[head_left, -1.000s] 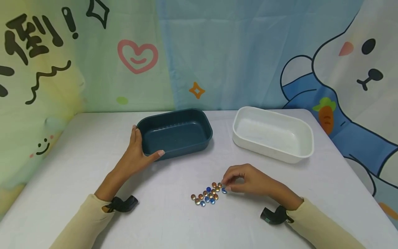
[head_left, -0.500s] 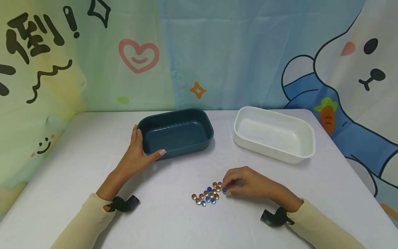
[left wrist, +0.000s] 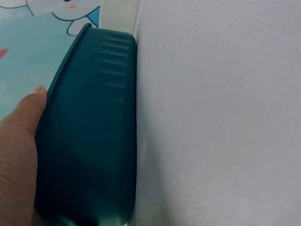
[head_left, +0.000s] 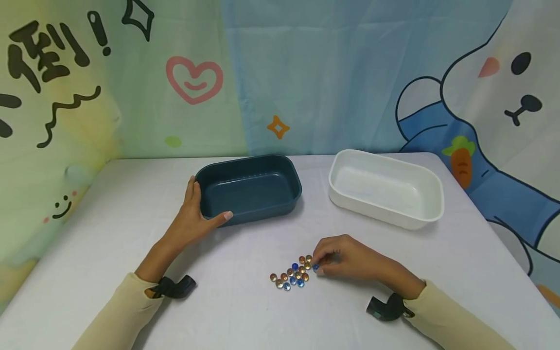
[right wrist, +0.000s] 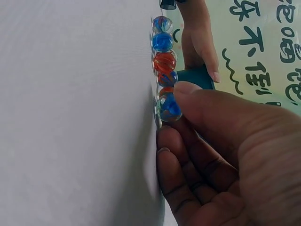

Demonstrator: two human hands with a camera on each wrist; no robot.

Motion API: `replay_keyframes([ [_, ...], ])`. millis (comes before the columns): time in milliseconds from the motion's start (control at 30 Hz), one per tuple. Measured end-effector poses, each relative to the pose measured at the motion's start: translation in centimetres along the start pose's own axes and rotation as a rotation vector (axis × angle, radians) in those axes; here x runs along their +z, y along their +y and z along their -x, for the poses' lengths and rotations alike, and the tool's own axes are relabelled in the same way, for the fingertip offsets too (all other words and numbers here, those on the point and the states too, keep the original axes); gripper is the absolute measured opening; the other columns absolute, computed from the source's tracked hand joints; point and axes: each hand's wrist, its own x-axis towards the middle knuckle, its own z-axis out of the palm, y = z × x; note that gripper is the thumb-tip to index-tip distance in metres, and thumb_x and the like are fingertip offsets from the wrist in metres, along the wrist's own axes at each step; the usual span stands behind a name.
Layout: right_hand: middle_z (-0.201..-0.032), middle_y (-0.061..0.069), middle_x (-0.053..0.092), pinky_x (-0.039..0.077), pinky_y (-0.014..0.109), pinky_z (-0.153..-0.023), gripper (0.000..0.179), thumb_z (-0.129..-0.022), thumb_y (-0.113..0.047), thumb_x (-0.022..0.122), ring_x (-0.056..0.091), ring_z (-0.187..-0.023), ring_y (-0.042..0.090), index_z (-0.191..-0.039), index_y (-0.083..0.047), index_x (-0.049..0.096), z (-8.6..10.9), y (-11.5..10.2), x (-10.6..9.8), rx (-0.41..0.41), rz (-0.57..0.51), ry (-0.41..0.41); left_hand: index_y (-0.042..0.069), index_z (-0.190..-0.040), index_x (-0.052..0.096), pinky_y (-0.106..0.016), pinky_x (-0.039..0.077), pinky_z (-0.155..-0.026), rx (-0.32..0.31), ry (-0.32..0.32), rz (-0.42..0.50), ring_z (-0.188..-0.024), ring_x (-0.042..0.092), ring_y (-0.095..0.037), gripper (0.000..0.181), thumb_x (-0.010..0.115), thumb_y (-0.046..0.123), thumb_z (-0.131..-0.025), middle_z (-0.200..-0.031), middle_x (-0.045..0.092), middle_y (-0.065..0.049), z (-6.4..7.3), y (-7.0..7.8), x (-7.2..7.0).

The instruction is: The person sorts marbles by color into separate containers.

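Note:
My left hand (head_left: 189, 223) rests against the near left corner of a dark teal tray (head_left: 258, 215), fingers straight along its left end and thumb on the front rim. The left wrist view shows the thumb at the rim of the tray's side wall (left wrist: 89, 127). In front of me, my right hand (head_left: 352, 257) pinches a clear glass marble with blue inside (right wrist: 169, 108) between thumb and index finger, at the right end of a cluster of marbles. Orange, amber and blue marbles (head_left: 293, 281) lie close together on the tabletop.
A white tray (head_left: 372, 206) stands at the back right, a gap away from the teal one. White cloth (head_left: 245, 311) covers the table. Behind it hangs a printed curtain (head_left: 350, 73). A small black camera is strapped to each wrist.
My right hand has drawn its thumb and finger in on the blue marble, barely shifting. The left hand and both trays stay put; the head view sways slightly.

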Motion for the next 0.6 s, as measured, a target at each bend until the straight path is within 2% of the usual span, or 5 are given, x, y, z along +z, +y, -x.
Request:
replay_keyframes([
  [133,-0.09,0.0,0.061,0.047,0.029,-0.067,0.015,-0.075,-0.008,0.069,0.057,-0.077,0.017,-0.09,-0.011,0.068,-0.1,-1.8,-0.1,0.039,-0.003,0.004,0.007,-0.139,-0.007,-0.053,0.022,-0.095,0.004,-0.002,0.0,-0.13,0.005,-0.027,0.113,0.056,0.067,-0.067,-0.141,-0.021,0.007,0.0,0.0,0.0],
  [233,-0.09,-0.001,0.061,0.047,0.028,-0.067,0.014,-0.076,-0.009,0.069,0.056,-0.077,0.016,-0.09,-0.012,0.068,-0.1,-1.6,-0.1,0.033,0.011,0.005,0.008,-0.14,-0.007,-0.053,0.021,-0.095,0.009,0.002,0.009,-0.13,0.005,-0.026,0.113,0.057,0.066,-0.067,-0.141,-0.021,0.008,0.0,0.0,0.0],
  [367,-0.089,-0.007,0.061,0.047,0.024,-0.066,0.013,-0.077,-0.017,0.069,0.055,-0.077,0.009,-0.089,-0.019,0.068,0.1,0.0,0.1,-0.006,0.039,0.004,0.009,-0.14,-0.007,-0.053,0.02,-0.096,0.009,0.004,0.038,-0.13,0.002,-0.023,0.112,0.059,0.064,-0.067,-0.141,-0.02,0.009,0.0,-0.1,0.1],
  [600,-0.087,-0.003,0.061,0.047,0.024,-0.065,0.011,-0.077,-0.008,0.068,0.056,-0.075,0.01,-0.086,-0.013,0.069,0.0,-1.3,-0.1,-0.009,0.056,0.026,0.009,-0.14,-0.006,-0.053,0.02,-0.096,0.013,0.005,0.05,-0.13,0.001,-0.021,0.112,0.059,0.064,-0.067,-0.141,-0.019,0.01,0.0,-0.2,0.1],
])
